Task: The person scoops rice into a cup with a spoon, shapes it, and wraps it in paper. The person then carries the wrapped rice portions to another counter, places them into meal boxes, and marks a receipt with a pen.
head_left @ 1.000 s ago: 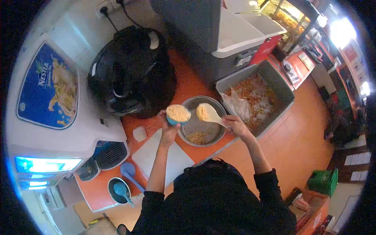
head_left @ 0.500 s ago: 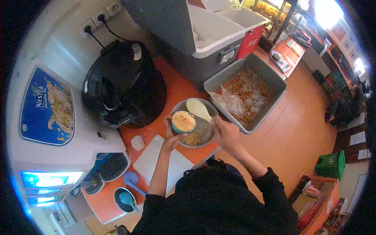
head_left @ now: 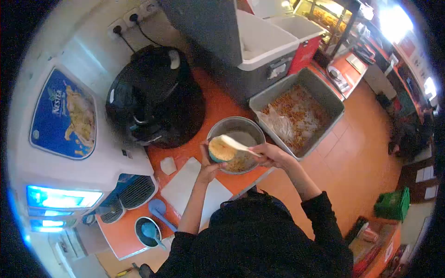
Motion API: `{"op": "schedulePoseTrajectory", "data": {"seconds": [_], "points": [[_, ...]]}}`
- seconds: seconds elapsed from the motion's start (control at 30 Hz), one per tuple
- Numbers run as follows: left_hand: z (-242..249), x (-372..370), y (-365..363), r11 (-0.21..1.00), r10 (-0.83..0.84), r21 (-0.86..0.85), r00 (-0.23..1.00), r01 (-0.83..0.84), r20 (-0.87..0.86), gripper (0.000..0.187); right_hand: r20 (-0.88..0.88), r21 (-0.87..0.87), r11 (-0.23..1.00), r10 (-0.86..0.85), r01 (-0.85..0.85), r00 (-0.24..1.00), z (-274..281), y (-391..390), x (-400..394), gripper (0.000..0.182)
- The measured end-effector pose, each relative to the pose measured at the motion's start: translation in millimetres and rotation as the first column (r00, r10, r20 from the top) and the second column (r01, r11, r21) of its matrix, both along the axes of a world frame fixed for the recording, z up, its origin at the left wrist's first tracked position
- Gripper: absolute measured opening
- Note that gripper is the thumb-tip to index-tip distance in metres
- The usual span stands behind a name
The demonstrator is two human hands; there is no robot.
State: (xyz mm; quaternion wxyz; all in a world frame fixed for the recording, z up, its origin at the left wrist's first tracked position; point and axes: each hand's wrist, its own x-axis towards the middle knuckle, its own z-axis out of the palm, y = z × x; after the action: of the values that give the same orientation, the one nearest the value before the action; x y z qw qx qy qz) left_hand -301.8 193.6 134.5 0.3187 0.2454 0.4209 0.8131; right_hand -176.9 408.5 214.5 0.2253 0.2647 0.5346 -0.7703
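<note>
Over the steel bowl [head_left: 241, 134] our left hand [head_left: 209, 167] grips a small blue bowl [head_left: 220, 150] of rice; our right hand [head_left: 271, 155] pinches a white paddle [head_left: 234, 142]. Far left, a blue sign [head_left: 65, 113] reads "Nestea".

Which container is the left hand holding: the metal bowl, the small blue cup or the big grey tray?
The small blue cup, rice-filled, held over the metal bowl.

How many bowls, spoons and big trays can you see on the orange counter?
Bowls: 2, a small blue bowl and a metal bowl.
Spoons: 2, a white spoon and a blue spoon.
Trays: 1, a grey tray.
Total: 5.
</note>
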Motion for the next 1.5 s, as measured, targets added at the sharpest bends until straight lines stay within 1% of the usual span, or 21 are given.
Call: {"op": "schedulePoseTrajectory", "data": {"seconds": [0.1,0.13,0.17,0.2,0.23,0.27,0.37,0.4,0.43,0.47,0.5,0.53,0.7,0.83,0.9,0.93,0.97,1.03,1.07,1.27,1.5], "points": [[-5,6,-18,0.995,0.1,-0.019,0.978,-0.098,0.184,0.091,-0.041,0.433,0.892,-0.123,0.129,0.992,-32,7,0,0.038],[-4,8,-23,0.993,0.118,-0.019,0.985,-0.116,0.124,0.093,-0.173,0.773,0.616,-0.023,0.15,0.985,-45,1,-6,0.032],[-4,10,-29,0.991,0.136,-0.023,0.989,-0.134,0.064,0.096,-0.17,0.771,0.624,0.007,0.128,0.985,-57,-4,-9,0.032],[-1,15,-35,0.986,0.168,-0.027,0.984,-0.166,0.065,0.096,-0.085,0.959,0.281,0.153,0.039,0.985,-60,-15,-15,0.024],[5,21,-40,0.984,0.178,0.0,0.977,-0.179,0.114,0.097,0.039,0.993,-0.117,0.26,-0.008,0.965,-62,-24,-19,0.021],[11,26,-44,0.98,0.189,0.03,0.969,-0.196,0.16,0.098,-0.13,0.945,-0.242,0.338,0.219,0.932,-93,-27,-19,0.019],[22,38,-58,0.953,0.264,0.094,0.943,-0.288,0.203,0.099,-0.166,0.883,-0.318,0.473,0.344,0.865,-96,-47,-31,0.025],[30,42,-62,0.947,0.283,0.092,0.933,-0.309,0.223,0.099,-0.315,0.933,0.039,0.565,0.357,0.762,-75,-59,-40,0.025],[26,44,-67,0.933,0.322,0.086,0.918,-0.349,0.23,0.099,-0.31,0.936,0.057,0.596,0.346,0.741,-75,-75,-45,0.025],[22,46,-73,0.928,0.338,0.096,0.922,-0.36,0.192,0.098,-0.424,0.708,0.695,0.281,0.121,0.861,-77,-93,-48,0.03],[18,49,-78,0.923,0.352,0.107,0.923,-0.37,0.154,0.097,-0.235,0.082,0.996,-0.009,0.029,0.972,-76,-114,-50,0.034],[24,55,-82,0.91,0.375,0.114,0.908,-0.399,0.188,0.097,-0.219,-0.226,0.974,-0.061,0.01,0.974,-51,-142,-48,0.051],[-34,77,-124,0.825,0.553,-0.154,0.832,-0.543,0.031,0.1,0.088,-0.583,0.812,0.028,0.029,0.996,-74,-198,-49,0.064],[-92,112,-187,0.526,0.532,-0.355,0.624,-0.773,-0.572,0.091,-0.01,-0.635,0.766,0.116,-0.096,0.993,-154,-217,-58,0.06],[-100,129,-217,0.346,0.433,-0.452,0.567,-0.822,-0.701,0.087,-0.011,-0.06,0.995,0.077,-0.077,0.997,-178,-230,-62,0.056],[-99,137,-227,0.269,0.314,-0.562,0.623,-0.782,-0.716,0.079,-0.144,0.304,0.938,0.221,-0.169,0.965,-145,-242,-65,0.056],[-98,143,-235,0.178,0.192,-0.656,0.68,-0.733,-0.708,0.071,-0.135,0.308,0.935,0.226,-0.176,0.965,-154,-251,-66,0.056],[-108,147,-242,0.204,0.157,-0.648,0.678,-0.734,-0.718,0.07,-0.518,0.854,0.419,0.73,0.308,0.445,-175,-267,-67,0.057],[-103,149,-243,0.177,0.103,-0.673,0.693,-0.718,-0.713,0.069,-0.25,0.942,0.111,0.862,0.318,0.441,-180,-273,-60,0.061],[-94,154,-245,0.131,-0.018,-0.7,0.704,-0.702,-0.71,0.081,-0.114,0.953,-0.039,0.874,0.301,0.472,-171,-290,-52,0.062],[-93,155,-242,0.047,-0.25,-0.726,0.696,-0.686,-0.673,0.1,-0.208,0.95,0.063,0.86,0.307,0.467,-182,-294,-62,0.064]]}}
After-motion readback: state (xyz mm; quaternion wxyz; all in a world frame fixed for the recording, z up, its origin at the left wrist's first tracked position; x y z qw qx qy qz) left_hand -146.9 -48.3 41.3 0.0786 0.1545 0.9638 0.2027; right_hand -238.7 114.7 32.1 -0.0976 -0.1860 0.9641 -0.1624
